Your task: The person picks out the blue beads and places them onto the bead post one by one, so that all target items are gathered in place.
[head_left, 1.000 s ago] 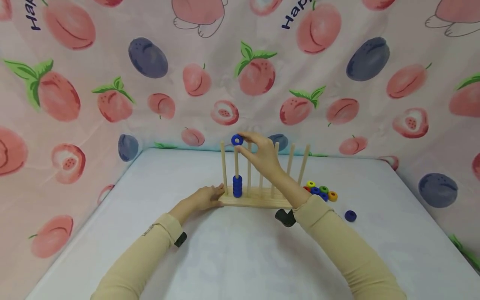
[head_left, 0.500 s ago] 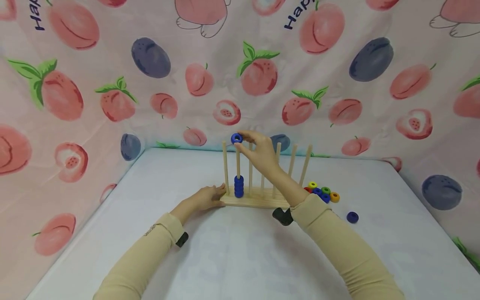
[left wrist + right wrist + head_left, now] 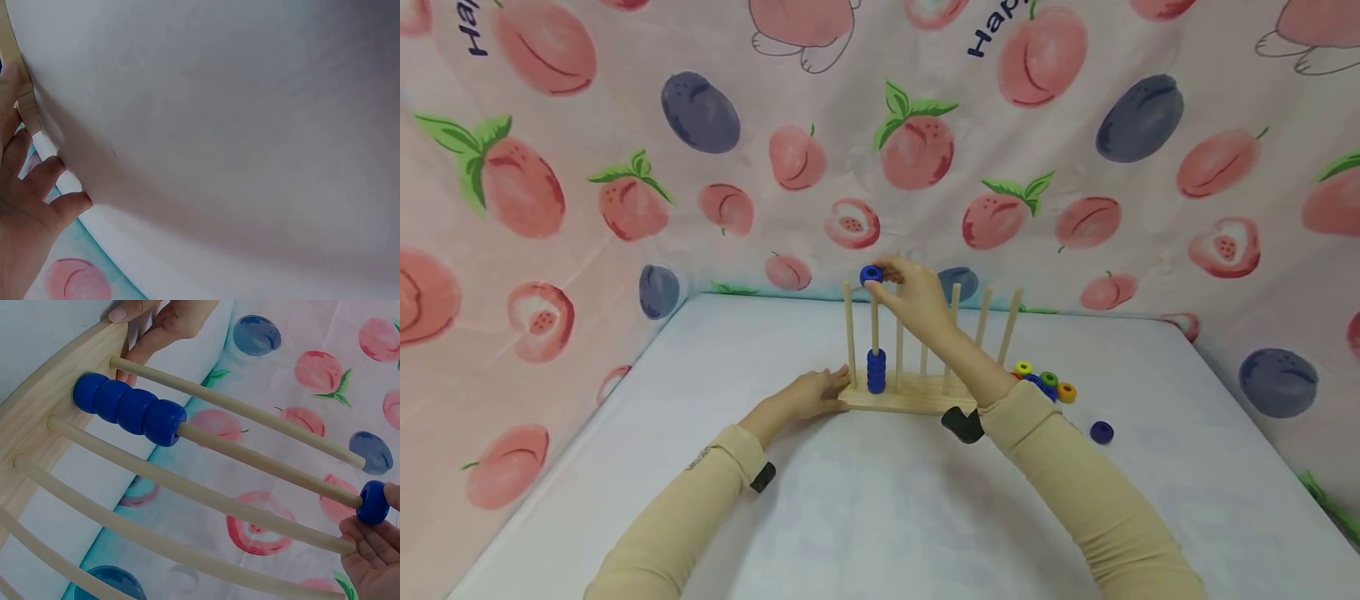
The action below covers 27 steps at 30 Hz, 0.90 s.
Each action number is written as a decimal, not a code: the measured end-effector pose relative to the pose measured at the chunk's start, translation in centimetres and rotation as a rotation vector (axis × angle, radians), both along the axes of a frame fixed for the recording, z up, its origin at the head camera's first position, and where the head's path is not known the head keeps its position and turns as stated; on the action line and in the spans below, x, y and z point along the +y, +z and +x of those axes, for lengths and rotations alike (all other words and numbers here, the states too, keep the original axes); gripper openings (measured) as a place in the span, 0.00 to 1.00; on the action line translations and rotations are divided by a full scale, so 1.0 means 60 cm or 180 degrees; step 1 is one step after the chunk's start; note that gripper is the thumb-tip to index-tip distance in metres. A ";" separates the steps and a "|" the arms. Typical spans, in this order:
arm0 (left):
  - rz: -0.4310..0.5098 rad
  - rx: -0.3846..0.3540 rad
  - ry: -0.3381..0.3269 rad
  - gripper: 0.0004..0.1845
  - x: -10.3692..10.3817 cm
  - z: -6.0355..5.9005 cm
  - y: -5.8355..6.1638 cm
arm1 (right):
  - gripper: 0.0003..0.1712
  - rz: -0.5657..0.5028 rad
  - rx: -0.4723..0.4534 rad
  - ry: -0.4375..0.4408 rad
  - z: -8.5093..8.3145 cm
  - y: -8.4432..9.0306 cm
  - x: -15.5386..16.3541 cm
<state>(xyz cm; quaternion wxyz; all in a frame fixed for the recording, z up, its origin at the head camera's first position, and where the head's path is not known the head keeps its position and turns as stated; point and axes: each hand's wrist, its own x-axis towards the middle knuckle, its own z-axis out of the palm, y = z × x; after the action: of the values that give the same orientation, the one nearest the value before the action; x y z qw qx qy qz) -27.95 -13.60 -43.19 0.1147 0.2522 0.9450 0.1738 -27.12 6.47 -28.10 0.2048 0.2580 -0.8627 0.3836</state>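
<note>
Right hand [image 3: 921, 298]: I see it pinching a blue bead [image 3: 871, 276], just above frame centre.
Bead place: left of the palm, at the tip of a peg [image 3: 875, 327].
Left hand [image 3: 811, 395]: grips the wooden base [image 3: 895, 402], lower centre-left.

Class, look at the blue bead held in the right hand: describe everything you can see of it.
The blue bead is a glossy, rounded ring with a central hole, perhaps painted wood or plastic. The right hand pinches it at the tip of the second peg from the left, above four stacked beads. Whether the peg has entered the hole is unclear.
</note>
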 end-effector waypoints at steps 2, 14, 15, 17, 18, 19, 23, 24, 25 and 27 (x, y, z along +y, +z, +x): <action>0.0007 -0.0008 -0.0018 0.31 0.000 -0.001 0.001 | 0.19 -0.0002 -0.0050 -0.0035 0.000 0.002 0.002; 0.0065 -0.0026 -0.0031 0.31 -0.001 0.002 -0.001 | 0.20 -0.0030 -0.0245 -0.0086 -0.001 -0.001 -0.001; 0.0064 -0.0024 -0.0040 0.31 -0.001 0.003 -0.001 | 0.20 -0.0015 -0.0248 -0.0099 -0.001 -0.001 -0.001; 0.0059 -0.0022 -0.0041 0.31 -0.001 0.004 -0.001 | 0.22 0.0017 -0.0235 -0.0109 -0.001 -0.001 -0.001; 0.0057 -0.0027 -0.0034 0.31 -0.001 0.004 -0.001 | 0.23 0.0037 -0.0222 -0.0115 0.000 0.000 -0.001; 0.0047 -0.0028 -0.0029 0.31 -0.001 0.005 0.000 | 0.24 0.0057 -0.0202 -0.0116 0.000 0.000 0.000; 0.0029 -0.0021 -0.0019 0.31 -0.001 0.004 -0.001 | 0.25 0.0099 -0.0150 -0.0101 0.002 0.003 0.000; 0.0024 -0.0017 -0.0019 0.31 -0.001 0.004 -0.001 | 0.25 0.0111 -0.0146 -0.0098 0.002 0.003 0.000; 0.0019 -0.0015 -0.0017 0.31 -0.001 0.003 -0.001 | 0.25 0.0116 -0.0144 -0.0093 0.002 0.004 -0.001; 0.0010 -0.0017 0.0001 0.32 -0.001 0.003 -0.001 | 0.24 0.0142 -0.0133 -0.0095 0.002 0.004 -0.001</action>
<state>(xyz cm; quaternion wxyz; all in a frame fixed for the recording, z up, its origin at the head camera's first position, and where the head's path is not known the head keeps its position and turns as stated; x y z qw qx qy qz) -27.80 -13.66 -43.25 0.1169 0.2518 0.9444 0.1760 -27.01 6.40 -27.89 0.1866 0.2416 -0.8789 0.3665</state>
